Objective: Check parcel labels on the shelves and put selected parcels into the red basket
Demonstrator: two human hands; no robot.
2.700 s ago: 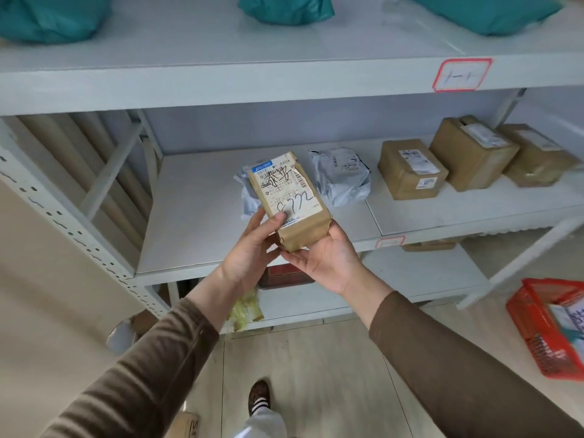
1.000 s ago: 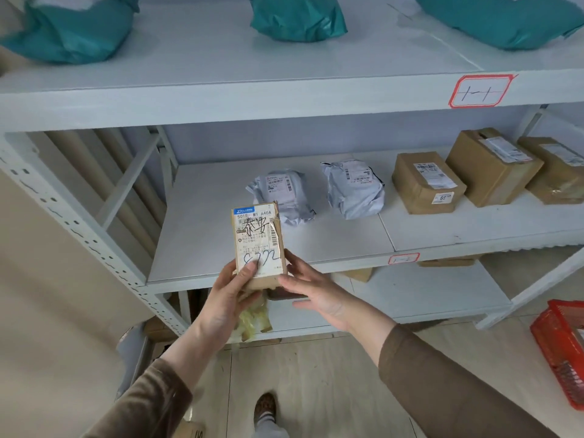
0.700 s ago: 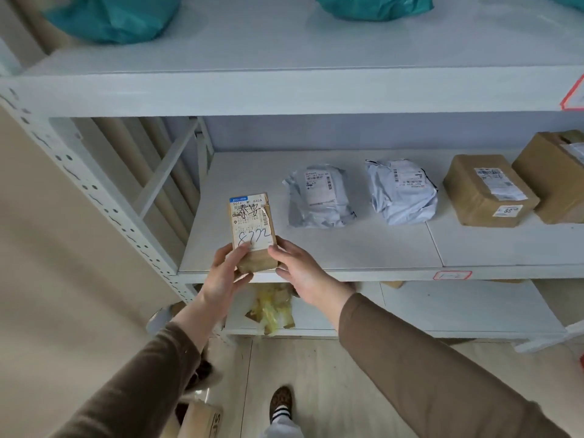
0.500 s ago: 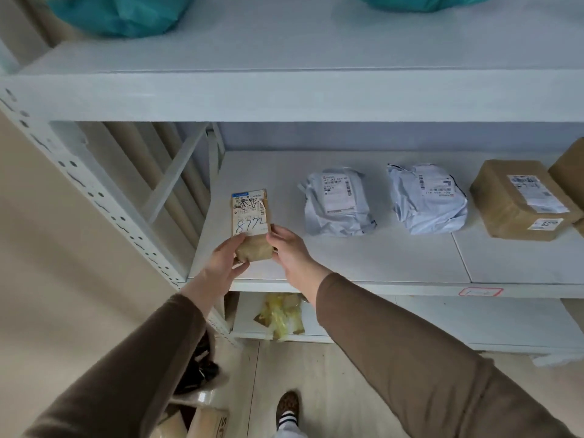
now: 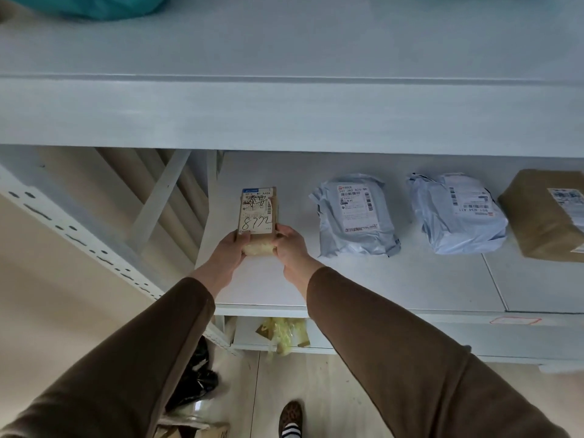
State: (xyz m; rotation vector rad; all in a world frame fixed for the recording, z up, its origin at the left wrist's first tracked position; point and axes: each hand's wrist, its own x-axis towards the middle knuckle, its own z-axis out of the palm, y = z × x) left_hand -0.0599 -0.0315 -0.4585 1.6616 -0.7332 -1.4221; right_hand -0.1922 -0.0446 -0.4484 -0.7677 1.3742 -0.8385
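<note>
A small brown cardboard parcel [image 5: 257,213] with a white label marked "8772" lies at the left end of the middle shelf [image 5: 395,279]. My left hand [image 5: 232,252] grips its near left corner and my right hand [image 5: 289,245] grips its near right corner. Whether the parcel rests fully on the shelf I cannot tell. The red basket is out of view.
Two grey plastic mailer bags [image 5: 355,214] [image 5: 458,213] and a brown box [image 5: 546,213] lie to the right on the same shelf. The upper shelf [image 5: 284,112] overhangs, with a teal bag [image 5: 113,6] on it. A yellow bag [image 5: 282,335] sits on the lower shelf. Shelf upright [image 5: 79,235] at left.
Both hands carried the labelled parcel forward and left, from in front of the shelf onto its left end. The view shifted left and closer, and the basket left the frame.
</note>
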